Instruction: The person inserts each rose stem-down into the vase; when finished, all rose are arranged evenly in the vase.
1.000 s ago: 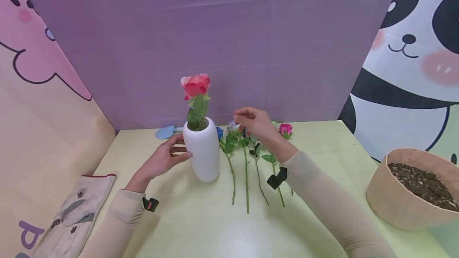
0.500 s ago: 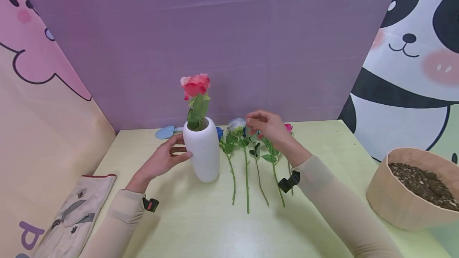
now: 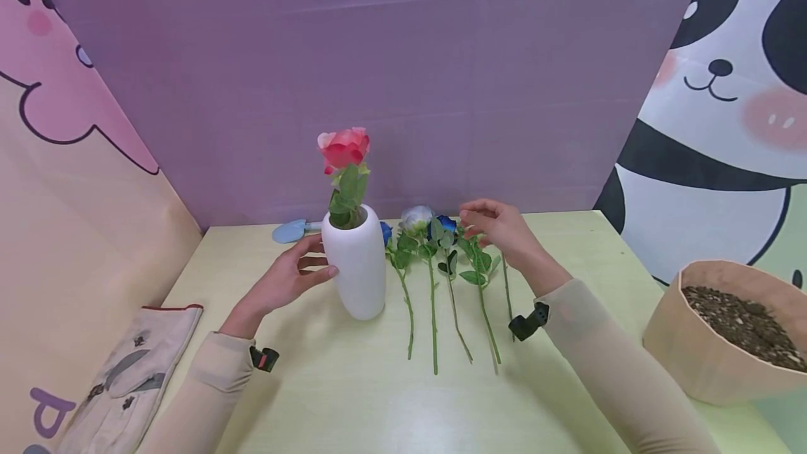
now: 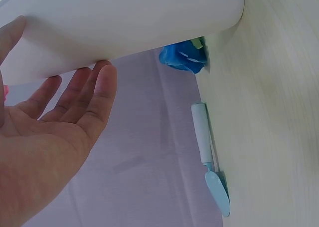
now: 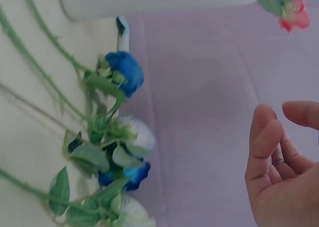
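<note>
My left hand [image 3: 293, 277] holds the side of a tall white vase [image 3: 358, 272], its fingertips [image 4: 104, 82] lying along the wall. A pink-red rose [image 3: 344, 148] with green leaves stands in the vase. The right hand [image 3: 501, 230] hovers over the flower row, fingers loosely bent with nothing between them; a gap shows between thumb and forefinger in the right wrist view. Beneath and beside it lie several long-stemmed roses: a blue one [image 5: 127, 73] by the vase, a pale one [image 3: 417, 218] and another blue one [image 3: 446, 223]. The hand hides the heads farther right.
A light-blue trowel [image 3: 291, 231] lies behind the vase at left. Folded cloth with a red edge [image 3: 135, 363] lies at the table's left. A tan pot of soil [image 3: 687, 342] stands at the right. A purple backdrop [image 3: 441, 90] rises behind the table [image 3: 353, 398].
My right hand has moved to the right along the flower heads, uncovering the pale and blue roses and covering the magenta one. The left hand and vase stay put.
</note>
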Demonstrator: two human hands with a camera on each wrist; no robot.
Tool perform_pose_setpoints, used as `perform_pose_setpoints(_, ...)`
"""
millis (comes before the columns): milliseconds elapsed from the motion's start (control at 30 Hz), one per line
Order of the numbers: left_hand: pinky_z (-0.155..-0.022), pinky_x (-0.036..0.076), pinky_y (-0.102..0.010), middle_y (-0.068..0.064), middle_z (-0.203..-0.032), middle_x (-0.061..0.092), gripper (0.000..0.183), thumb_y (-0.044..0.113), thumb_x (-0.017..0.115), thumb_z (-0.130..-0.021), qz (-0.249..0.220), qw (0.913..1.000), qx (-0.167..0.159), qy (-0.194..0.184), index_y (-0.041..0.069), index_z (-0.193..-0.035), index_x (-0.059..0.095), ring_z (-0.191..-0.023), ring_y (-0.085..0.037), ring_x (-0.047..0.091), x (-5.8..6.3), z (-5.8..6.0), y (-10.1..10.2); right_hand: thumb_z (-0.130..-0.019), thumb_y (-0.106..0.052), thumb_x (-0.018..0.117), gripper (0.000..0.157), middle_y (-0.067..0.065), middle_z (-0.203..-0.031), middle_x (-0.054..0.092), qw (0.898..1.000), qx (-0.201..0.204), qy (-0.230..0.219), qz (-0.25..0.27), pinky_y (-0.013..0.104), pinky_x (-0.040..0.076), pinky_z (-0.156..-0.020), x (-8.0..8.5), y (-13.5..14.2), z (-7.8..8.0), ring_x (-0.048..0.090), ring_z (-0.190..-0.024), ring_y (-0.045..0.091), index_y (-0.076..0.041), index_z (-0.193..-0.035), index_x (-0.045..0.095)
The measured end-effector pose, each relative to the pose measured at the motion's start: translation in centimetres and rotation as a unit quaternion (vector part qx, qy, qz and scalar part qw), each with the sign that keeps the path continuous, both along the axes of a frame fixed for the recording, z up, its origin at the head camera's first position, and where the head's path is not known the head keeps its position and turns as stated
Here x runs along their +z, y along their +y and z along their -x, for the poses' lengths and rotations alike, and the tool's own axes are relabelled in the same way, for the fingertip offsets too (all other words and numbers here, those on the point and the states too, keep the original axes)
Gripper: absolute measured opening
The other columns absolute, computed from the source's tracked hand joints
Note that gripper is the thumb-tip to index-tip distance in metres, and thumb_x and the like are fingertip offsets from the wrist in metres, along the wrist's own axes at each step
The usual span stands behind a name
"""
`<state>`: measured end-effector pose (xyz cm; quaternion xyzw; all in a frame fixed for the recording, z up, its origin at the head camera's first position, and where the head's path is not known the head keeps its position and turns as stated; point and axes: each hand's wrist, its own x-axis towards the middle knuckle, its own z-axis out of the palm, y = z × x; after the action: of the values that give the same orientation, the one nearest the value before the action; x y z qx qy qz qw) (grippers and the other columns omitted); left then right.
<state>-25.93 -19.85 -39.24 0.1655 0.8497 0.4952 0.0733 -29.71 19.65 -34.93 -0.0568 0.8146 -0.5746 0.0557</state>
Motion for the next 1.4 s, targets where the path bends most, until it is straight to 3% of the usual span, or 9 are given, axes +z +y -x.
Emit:
perform_pose_setpoints(400,-0.101,0.055,-0.048,-0.009,-0.142,0.05,0.077,0.045,0.075,-0.088,0.0,1.0,-0.001,-0.001,0.024,-0.151,0.037,-0.133,-0.037,0.054,0.1,0.0,0.0,-0.1,-0.039,0.06,0.041,-0.007,-0.101,0.067,0.999,-0.038,-0.019,-0.025,0.028,0.054,-0.069,-2.7,3.4,1.1,0.07,-0.086,0.012,-0.011,-0.129,0.059)
perform_pose_setpoints(700,-0.101,0.055,-0.047,-0.009,-0.142,0.05,0.077,0.043,0.075,-0.088,-0.004,1.0,-0.004,-0.002,0.023,-0.151,0.036,-0.133,-0.036,0.054,0.0,0.0,0.0,-0.1,-0.039,0.059,0.05,-0.014,-0.095,0.066,0.998,-0.048,-0.038,-0.032,0.027,0.054,-0.071,-4.6,5.5,1.7,0.069,-0.086,0.009,-0.005,-0.137,0.053)
perform_pose_setpoints(867,-0.102,0.054,-0.047,-0.009,-0.142,0.051,0.076,0.045,0.074,-0.088,0.001,1.0,-0.002,0.0,0.024,-0.151,0.037,-0.133,-0.035,0.054,0.0,0.1,0.0,-0.102,-0.037,0.056,0.05,-0.003,-0.107,0.07,0.997,-0.053,-0.045,-0.045,0.029,0.057,-0.074,-5.5,6.4,2.0,0.07,-0.089,0.01,-0.003,-0.138,0.051)
perform_pose_setpoints(1033,-0.102,0.054,-0.048,-0.008,-0.141,0.051,0.076,0.045,0.074,-0.088,0.002,1.0,-0.002,0.0,0.024,-0.151,0.037,-0.133,-0.035,0.054,0.0,0.0,0.0,-0.102,-0.038,0.055,0.048,-0.005,-0.104,0.069,0.995,-0.063,-0.046,-0.062,0.03,0.057,-0.075,-6.9,7.3,2.4,0.071,-0.093,0.014,-0.003,-0.134,0.054)
perform_pose_setpoints(1233,-0.101,0.055,-0.048,-0.009,-0.142,0.05,0.076,0.044,0.074,-0.089,0.001,1.0,-0.002,0.001,0.023,-0.151,0.036,-0.133,-0.036,0.055,0.1,-0.1,0.0,-0.104,-0.032,0.052,0.044,0.019,-0.129,0.063,0.993,-0.069,-0.048,-0.078,0.025,0.056,-0.071,-8.3,7.9,2.4,0.071,-0.097,0.018,-0.002,-0.136,0.054)
perform_pose_setpoints(1400,-0.101,0.055,-0.048,-0.009,-0.142,0.05,0.076,0.044,0.074,-0.089,0.004,1.0,-0.001,0.0,0.024,-0.151,0.036,-0.133,-0.035,0.055,0.1,-0.1,0.0,-0.103,-0.026,0.051,0.039,0.021,-0.127,0.064,0.991,-0.076,-0.054,-0.092,0.027,0.056,-0.072,-9.1,8.4,2.5,0.071,-0.091,0.015,-0.001,-0.133,0.056)
